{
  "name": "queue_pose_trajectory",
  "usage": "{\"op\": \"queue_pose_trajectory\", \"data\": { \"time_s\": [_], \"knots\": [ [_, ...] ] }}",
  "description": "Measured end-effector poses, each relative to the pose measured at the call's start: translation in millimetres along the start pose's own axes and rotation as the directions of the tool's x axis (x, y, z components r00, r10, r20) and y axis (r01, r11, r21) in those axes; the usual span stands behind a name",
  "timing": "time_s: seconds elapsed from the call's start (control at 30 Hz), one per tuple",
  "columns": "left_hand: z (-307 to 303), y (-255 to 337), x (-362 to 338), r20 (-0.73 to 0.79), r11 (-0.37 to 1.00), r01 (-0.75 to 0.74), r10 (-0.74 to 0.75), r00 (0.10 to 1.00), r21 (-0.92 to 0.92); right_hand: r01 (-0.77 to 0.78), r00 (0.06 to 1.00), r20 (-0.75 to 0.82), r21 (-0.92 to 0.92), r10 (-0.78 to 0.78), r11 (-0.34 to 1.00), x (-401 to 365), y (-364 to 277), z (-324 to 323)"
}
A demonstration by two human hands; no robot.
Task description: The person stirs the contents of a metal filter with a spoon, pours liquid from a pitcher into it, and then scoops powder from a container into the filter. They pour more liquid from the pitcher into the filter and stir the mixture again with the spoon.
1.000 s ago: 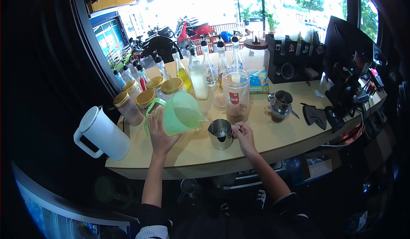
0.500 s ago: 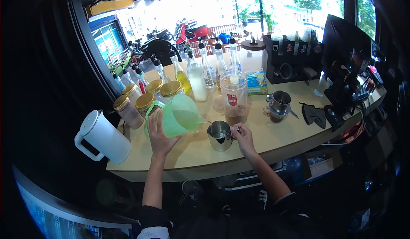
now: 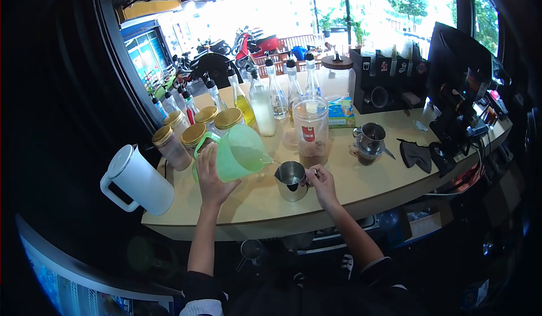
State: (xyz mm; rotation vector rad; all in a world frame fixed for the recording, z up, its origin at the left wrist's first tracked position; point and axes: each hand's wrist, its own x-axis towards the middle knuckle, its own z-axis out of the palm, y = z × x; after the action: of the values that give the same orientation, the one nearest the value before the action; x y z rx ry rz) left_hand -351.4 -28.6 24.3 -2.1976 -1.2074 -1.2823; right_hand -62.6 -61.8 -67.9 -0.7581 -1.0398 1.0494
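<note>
My left hand (image 3: 210, 175) is closed around a translucent green plastic pitcher (image 3: 243, 153), tilted so its spout points right. From the spout a thin stream of clear liquid runs into a steel milk jug (image 3: 291, 181). The jug stands upright at the counter's front, and my right hand (image 3: 321, 184) pinches its handle on the right side. Just behind the jug is a tall clear container (image 3: 311, 130) with a red label and brownish contents. A metal drip filter (image 3: 371, 137) sits on a glass cup to the right.
White kettle (image 3: 138, 180) at left, beside several gold-lidded jars (image 3: 195, 134). Several pump bottles (image 3: 262, 108) line the back of the counter (image 3: 361, 189). A dark cloth (image 3: 415, 156) lies at right, near a black cup organizer (image 3: 389, 79) and a dark machine (image 3: 460, 96).
Liquid keeps running from the tilted pitcher into the jug. Both hands hold nearly the same pose; the whole view has shifted slightly.
</note>
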Motion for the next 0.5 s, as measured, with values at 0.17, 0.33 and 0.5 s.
{"op": "queue_pose_trajectory", "data": {
  "time_s": [0.17,0.33,0.5],
  "knots": [
    [3.8,4.2,-2.2,-0.002,0.998,0.035,-0.035,0.999,-0.053,0.007,1.000,0.005,0.005,-0.007,1.000,0.0,-0.3,0.0],
    [9.7,15.4,-2.4,0.004,0.987,0.106,-0.106,0.994,-0.119,0.012,1.000,0.007,-0.016,-0.011,1.000,0.9,1.3,-1.3],
    [16.8,27.0,-1.4,0.060,0.918,0.255,-0.249,0.967,-0.304,0.013,1.000,-0.002,0.000,-0.013,1.000,-0.1,-0.1,0.1]
  ]
}}
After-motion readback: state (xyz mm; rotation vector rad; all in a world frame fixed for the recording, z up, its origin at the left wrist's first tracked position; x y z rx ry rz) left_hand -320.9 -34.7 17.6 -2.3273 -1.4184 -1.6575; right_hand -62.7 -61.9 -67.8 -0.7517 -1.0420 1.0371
